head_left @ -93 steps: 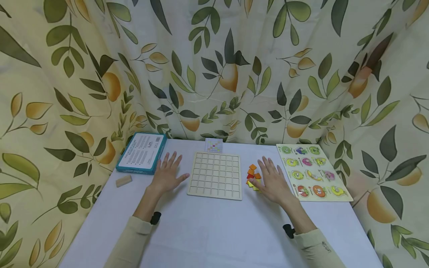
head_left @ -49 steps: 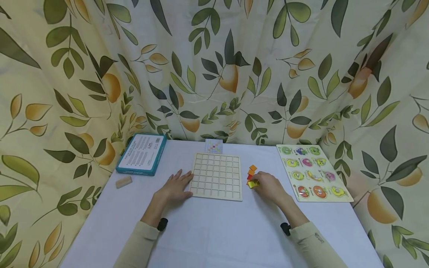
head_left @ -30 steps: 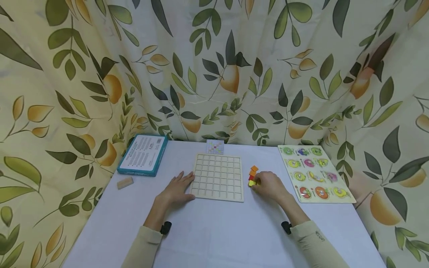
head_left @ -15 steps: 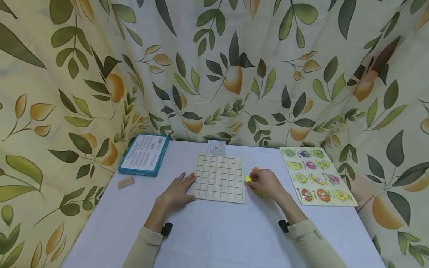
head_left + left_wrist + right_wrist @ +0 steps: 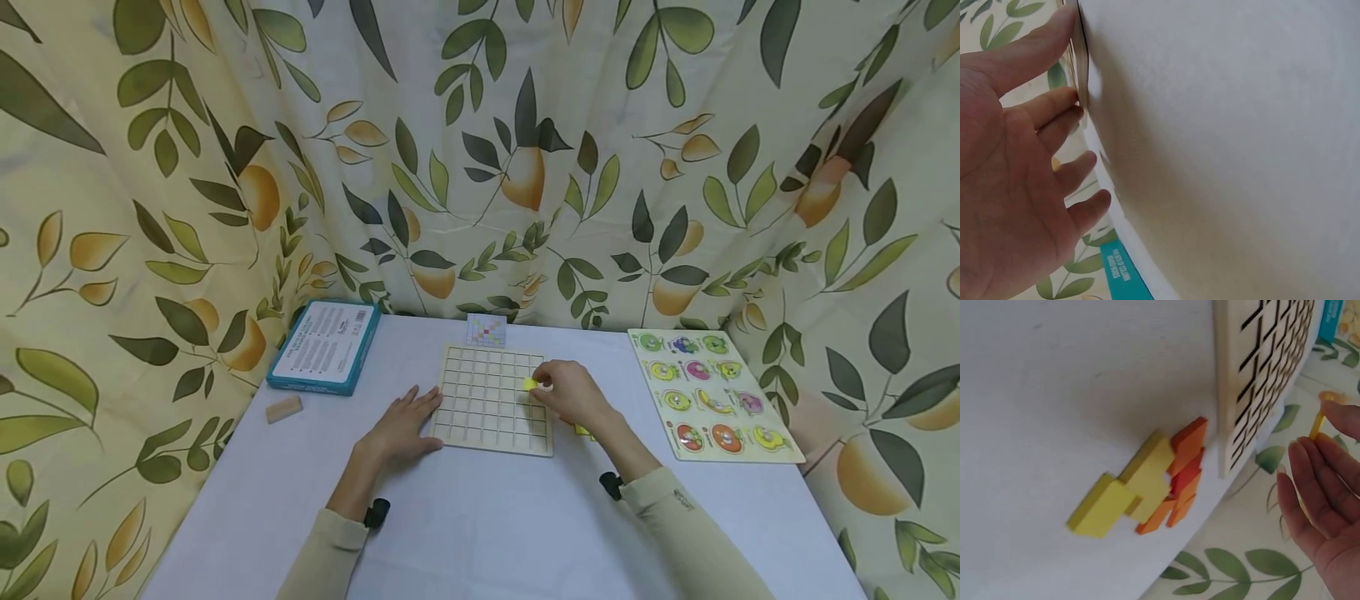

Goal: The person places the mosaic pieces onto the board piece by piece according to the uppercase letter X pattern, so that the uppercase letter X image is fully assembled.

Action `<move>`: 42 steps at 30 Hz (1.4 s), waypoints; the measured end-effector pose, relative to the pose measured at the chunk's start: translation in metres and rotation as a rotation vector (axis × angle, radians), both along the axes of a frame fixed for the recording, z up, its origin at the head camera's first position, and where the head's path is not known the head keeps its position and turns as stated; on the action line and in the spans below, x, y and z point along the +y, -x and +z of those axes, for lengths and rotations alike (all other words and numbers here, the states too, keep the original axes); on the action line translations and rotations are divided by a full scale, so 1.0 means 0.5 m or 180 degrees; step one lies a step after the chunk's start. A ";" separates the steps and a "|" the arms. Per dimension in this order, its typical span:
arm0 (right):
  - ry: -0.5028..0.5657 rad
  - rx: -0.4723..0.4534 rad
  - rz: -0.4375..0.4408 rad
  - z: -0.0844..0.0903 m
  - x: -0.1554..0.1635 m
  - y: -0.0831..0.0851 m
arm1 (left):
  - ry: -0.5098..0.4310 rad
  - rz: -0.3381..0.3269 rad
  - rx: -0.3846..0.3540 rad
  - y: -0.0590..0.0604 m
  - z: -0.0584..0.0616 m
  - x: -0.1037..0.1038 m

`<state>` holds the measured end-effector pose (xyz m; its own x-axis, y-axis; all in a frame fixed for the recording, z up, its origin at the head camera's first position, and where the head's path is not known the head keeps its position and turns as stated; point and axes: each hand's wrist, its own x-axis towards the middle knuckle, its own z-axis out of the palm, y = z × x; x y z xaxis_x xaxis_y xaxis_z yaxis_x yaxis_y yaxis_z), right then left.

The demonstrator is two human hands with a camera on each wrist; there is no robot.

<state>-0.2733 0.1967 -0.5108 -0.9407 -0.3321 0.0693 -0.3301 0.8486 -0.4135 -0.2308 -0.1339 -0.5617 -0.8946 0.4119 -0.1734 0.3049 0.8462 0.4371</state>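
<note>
A pale wooden grid board point(image 5: 483, 400) lies mid-table; its edge shows in the right wrist view point(image 5: 1235, 394). My right hand point(image 5: 567, 392) hovers over the board's right side and pinches a small yellow tile point(image 5: 529, 384), seen edge-on as a yellow tile point(image 5: 1316, 424) in the right wrist view. A pile of yellow, orange and red tiles point(image 5: 1147, 484) lies on the cloth right of the board, mostly hidden behind my right hand in the head view. My left hand point(image 5: 405, 421) rests flat with straight fingers point(image 5: 1035, 47) against the board's left edge.
A teal box point(image 5: 324, 346) and a small wooden block point(image 5: 283, 409) lie at the left. A fruit peg puzzle point(image 5: 708, 392) sits at the right. A small coloured pattern card point(image 5: 486, 331) stands behind the board. A leaf-print curtain surrounds the table.
My right hand picked a yellow tile from the pile and carried it left, over the board's right side. The left hand slid to the board's left edge and stayed there.
</note>
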 end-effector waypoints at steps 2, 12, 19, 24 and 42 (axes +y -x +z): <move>-0.0001 0.0028 0.0031 0.004 -0.014 0.004 | -0.0006 0.0003 0.0011 0.001 -0.001 0.001; 0.0047 0.0214 0.0261 -0.005 -0.071 0.042 | -0.0015 -0.0019 0.0033 -0.004 -0.006 0.009; 0.0282 0.0016 0.0205 -0.018 -0.099 0.072 | -0.0023 -0.0025 0.0014 -0.004 -0.008 0.014; 0.0501 0.0013 0.0196 -0.048 -0.108 0.095 | -0.0044 -0.0102 0.0001 -0.002 -0.012 0.018; 0.0517 -0.0210 0.0034 -0.080 -0.172 0.147 | 0.0026 0.0004 -0.0033 -0.003 -0.001 0.014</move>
<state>-0.3469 0.1109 -0.5510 -0.9414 -0.3316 0.0609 -0.3063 0.7654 -0.5660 -0.2294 -0.1271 -0.5621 -0.8933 0.4092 -0.1860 0.2992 0.8502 0.4332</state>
